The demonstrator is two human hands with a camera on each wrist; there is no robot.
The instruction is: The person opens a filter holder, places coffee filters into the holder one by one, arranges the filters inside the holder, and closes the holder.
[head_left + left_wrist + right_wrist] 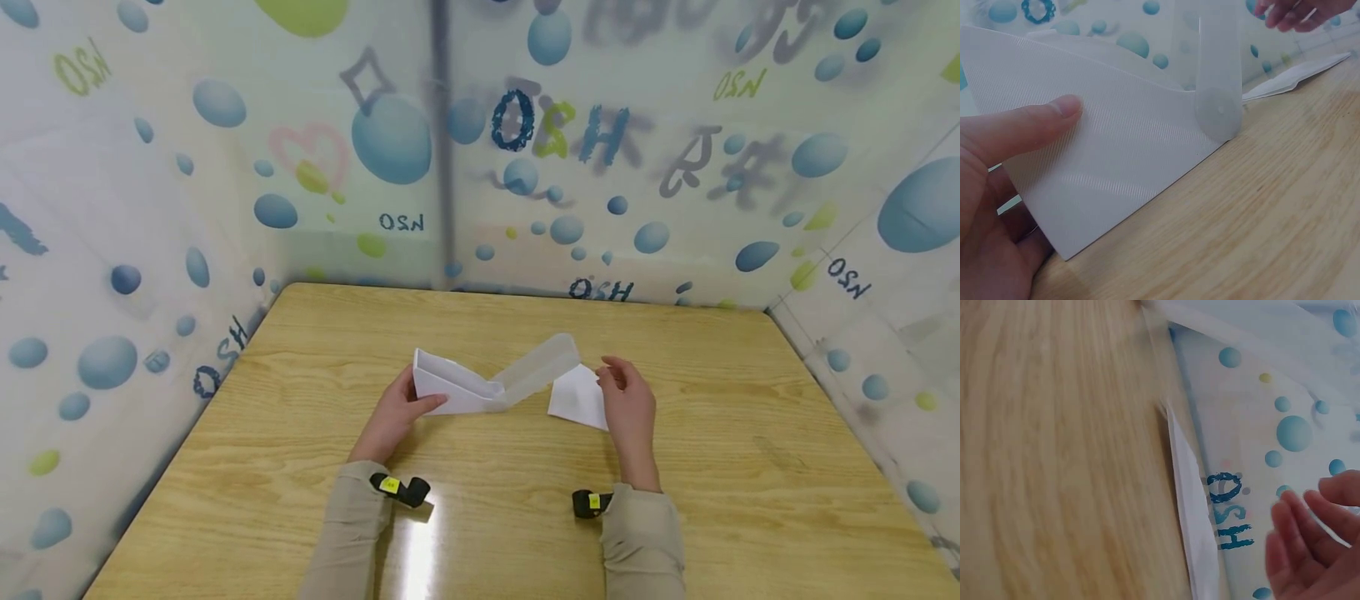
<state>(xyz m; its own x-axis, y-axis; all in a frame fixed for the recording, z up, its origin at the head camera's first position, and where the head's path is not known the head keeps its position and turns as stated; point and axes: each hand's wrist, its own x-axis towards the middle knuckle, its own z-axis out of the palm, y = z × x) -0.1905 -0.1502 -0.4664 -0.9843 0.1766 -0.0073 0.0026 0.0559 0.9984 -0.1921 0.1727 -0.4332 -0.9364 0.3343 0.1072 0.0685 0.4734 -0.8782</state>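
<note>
LEFT: a person's left hand (390,417) grips a white box (453,398), thumb on its near side | BOX: on or just above the table (487,475), translucent lid (542,365) raised rightward | RIGHT: right hand (632,408), its grip relaxed, holds nothing near white paper (576,397) lying on the table

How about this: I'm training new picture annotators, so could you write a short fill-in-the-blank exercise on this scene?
1. The left hand grips the white box, its ____ lying on the ribbed side.
2. The translucent lid hinged to the box is not shut but ____.
3. The right hand is near the white paper but holds ____.
4. From the person's side, the white paper lies on the table to the ____ of the box.

Missing words: thumb; open; nothing; right.
</note>
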